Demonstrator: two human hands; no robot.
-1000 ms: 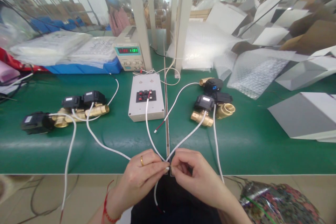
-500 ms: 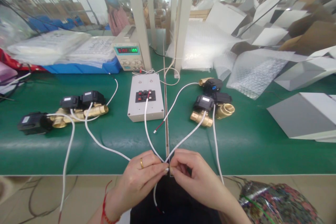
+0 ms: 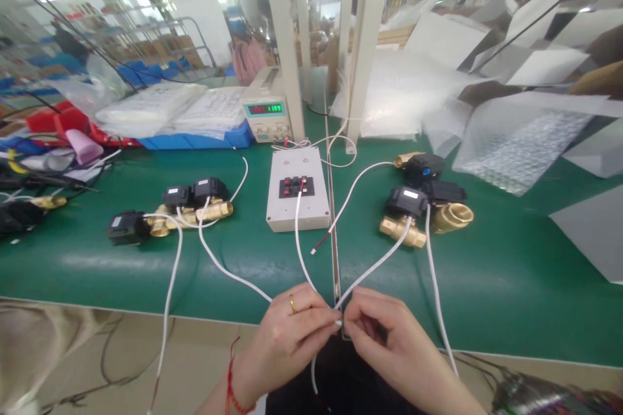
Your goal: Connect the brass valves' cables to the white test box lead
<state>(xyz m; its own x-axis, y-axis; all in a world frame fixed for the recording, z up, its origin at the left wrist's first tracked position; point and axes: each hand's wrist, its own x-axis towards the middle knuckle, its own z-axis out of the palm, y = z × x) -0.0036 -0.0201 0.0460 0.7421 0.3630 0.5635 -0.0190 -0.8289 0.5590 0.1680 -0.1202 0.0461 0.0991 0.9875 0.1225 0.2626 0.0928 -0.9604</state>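
Note:
My left hand, with a ring on one finger, is closed at the bench's front edge, pinching a white cable; a small white tip shows at its fingertips. That cable runs up to the grey control box with spring terminals. Close beside it, almost touching, my right hand has thumb and forefinger pinched together; what they hold is hidden. A second white cable comes down between the hands from a brass valve with a black actuator. Below my left hand hangs another white cable end.
More motorised brass valves lie on the green bench to the left. A power supply with a lit display stands behind the box. At right are bubble-wrap bags and a grey box. A loose cable end lies mid-bench.
The view has turned left, so the scene sits further right, and more of the bench's left end shows. Both hands keep nearly the same pinched pose at the cables.

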